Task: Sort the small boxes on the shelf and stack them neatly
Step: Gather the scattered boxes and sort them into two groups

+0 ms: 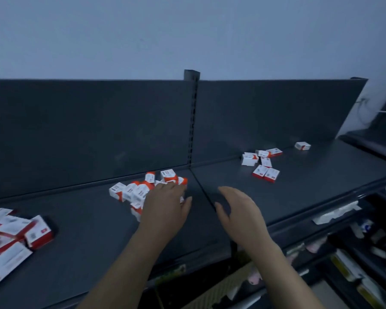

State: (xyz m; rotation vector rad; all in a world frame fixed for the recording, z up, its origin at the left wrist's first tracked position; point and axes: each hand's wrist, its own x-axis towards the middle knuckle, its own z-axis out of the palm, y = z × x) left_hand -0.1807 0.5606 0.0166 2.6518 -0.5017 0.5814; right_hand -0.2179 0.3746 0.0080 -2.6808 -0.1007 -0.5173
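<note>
A loose heap of small white-and-orange boxes [138, 190] lies near the middle of the dark shelf [94, 233]. My left hand [167, 206] rests on the right side of that heap, fingers spread over the boxes and hiding some of them. My right hand [236, 210] hovers just right of it, over the seam between two shelf panels, fingers relaxed and holding nothing. A second scatter of the same small boxes [262, 161] lies further right near the back panel. One single box [302, 146] sits apart beyond it.
Larger white-and-red boxes [11, 239] are piled at the shelf's left end. A slotted upright post [193, 117] splits the dark back panel. Lower shelves at the right [354, 253] hold assorted goods and paper. A cardboard box [223, 286] stands below the shelf edge.
</note>
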